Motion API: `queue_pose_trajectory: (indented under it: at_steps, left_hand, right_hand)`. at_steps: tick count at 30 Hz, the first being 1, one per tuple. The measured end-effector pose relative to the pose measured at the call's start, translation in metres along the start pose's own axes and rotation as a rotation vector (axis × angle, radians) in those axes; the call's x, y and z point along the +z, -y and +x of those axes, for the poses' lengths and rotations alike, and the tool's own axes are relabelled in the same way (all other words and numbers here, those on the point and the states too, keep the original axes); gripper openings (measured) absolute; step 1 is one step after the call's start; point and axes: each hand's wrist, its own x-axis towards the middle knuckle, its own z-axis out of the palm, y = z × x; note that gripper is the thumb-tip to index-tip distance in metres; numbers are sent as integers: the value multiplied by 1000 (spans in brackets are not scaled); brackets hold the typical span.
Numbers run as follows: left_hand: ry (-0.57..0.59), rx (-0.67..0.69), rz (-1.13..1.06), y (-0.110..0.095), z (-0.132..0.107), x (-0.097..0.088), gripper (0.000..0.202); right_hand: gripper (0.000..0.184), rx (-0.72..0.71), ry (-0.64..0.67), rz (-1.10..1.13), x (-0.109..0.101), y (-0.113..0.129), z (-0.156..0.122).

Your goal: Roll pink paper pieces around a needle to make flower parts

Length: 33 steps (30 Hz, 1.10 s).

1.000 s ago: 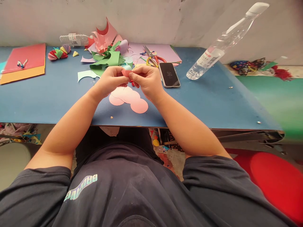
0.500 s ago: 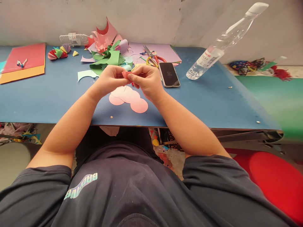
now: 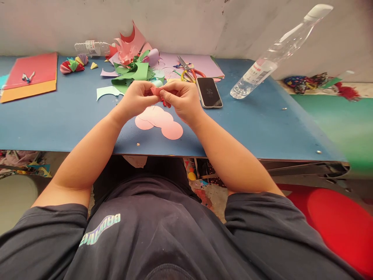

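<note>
Between my two hands is a small pink paper piece (image 3: pixel 156 91), which looks folded. My left hand (image 3: pixel 140 97) pinches its left side, and my right hand (image 3: pixel 182 99) grips the other side with thumb and fingers. A thin needle-like line shows by the fingertips; what it is I cannot make out. Just below the hands, several overlapping pink paper circles (image 3: pixel 171 130) lie flat on the blue table (image 3: pixel 87 124). Something small and red (image 3: pixel 165 103) sits under my right fingers, partly hidden.
Green paper scraps (image 3: pixel 132 76) and pink offcuts are heaped behind my hands. Scissors (image 3: pixel 189 68), a phone (image 3: pixel 209 92) and an upright water bottle (image 3: pixel 253 76) stand or lie to the right. Folded paper pieces (image 3: pixel 72 66) and coloured sheets (image 3: pixel 35 72) are at the left.
Both hands stay in nearly the same place, still on the pink paper piece, with only slight finger movement. The whole view has shifted very slightly.
</note>
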Motion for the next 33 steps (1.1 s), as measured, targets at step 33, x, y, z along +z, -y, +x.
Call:
queue_pose_trajectory:
  at_steps: [33]
  left_hand:
    - [-89, 135, -60, 3, 1, 2, 36]
  right_hand:
    - [48, 16, -56, -78, 2, 2, 1]
